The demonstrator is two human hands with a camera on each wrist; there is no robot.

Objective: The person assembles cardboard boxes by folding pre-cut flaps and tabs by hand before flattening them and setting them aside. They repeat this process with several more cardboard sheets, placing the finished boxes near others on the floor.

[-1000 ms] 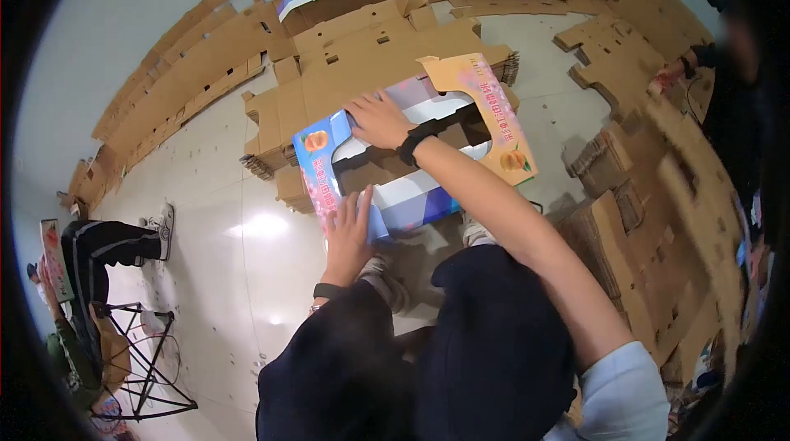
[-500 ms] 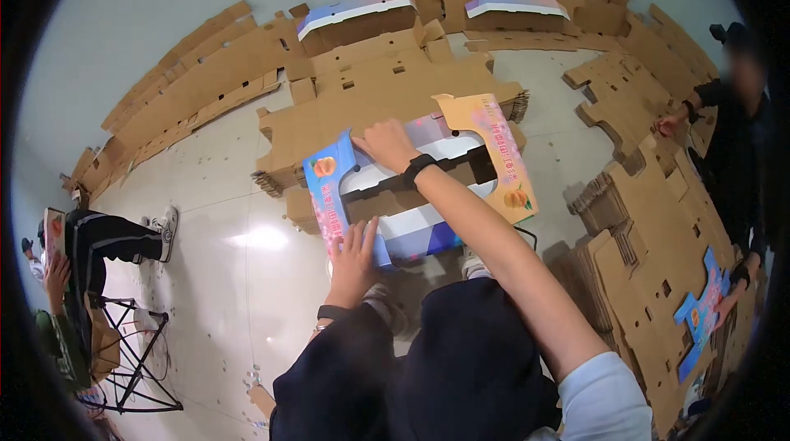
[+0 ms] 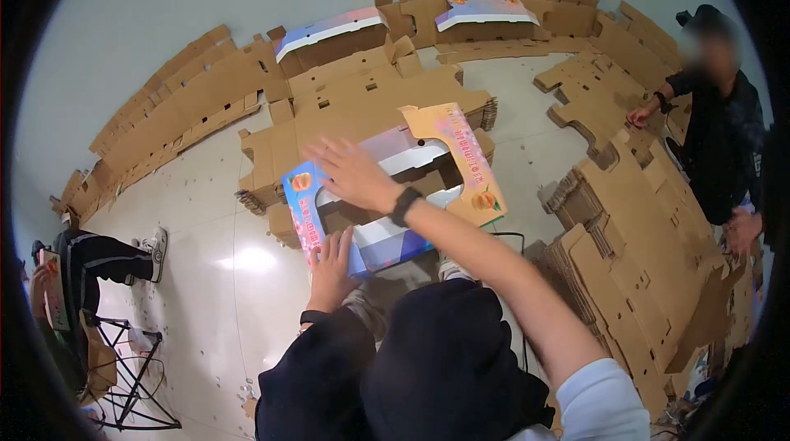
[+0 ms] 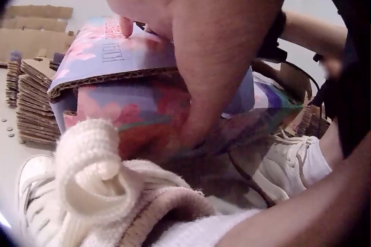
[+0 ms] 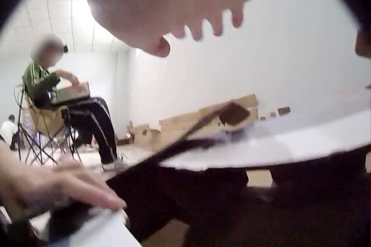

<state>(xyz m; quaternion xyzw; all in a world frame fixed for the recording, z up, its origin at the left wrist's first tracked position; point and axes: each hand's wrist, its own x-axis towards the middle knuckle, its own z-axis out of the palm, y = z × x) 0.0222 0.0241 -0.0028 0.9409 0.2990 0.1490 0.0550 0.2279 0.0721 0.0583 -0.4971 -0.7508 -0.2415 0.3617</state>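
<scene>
A printed cardboard box with peach pictures stands before my feet. Its broad blue end panel is at the left and its orange end panel at the right, with a wide opening between. My left hand grips the near left corner; in the left wrist view its thumb lies against the side wall and a fingertip touches the top panel. Over the far left part of the opening is my right hand, fingers spread and blurred. The right wrist view shows it raised above the box rim, holding nothing.
Stacked flat cardboard lies behind the box, and more cardboard stacks stand at the right. Two printed trays sit by the wall. One person is at the right; another sits at the left beside a black-framed stand.
My right hand has let go of the blue panel's far corner and lifted, its fingers spreading. The left hand stays at the near corner. At the right, the blue printed piece has gone from the cardboard stack.
</scene>
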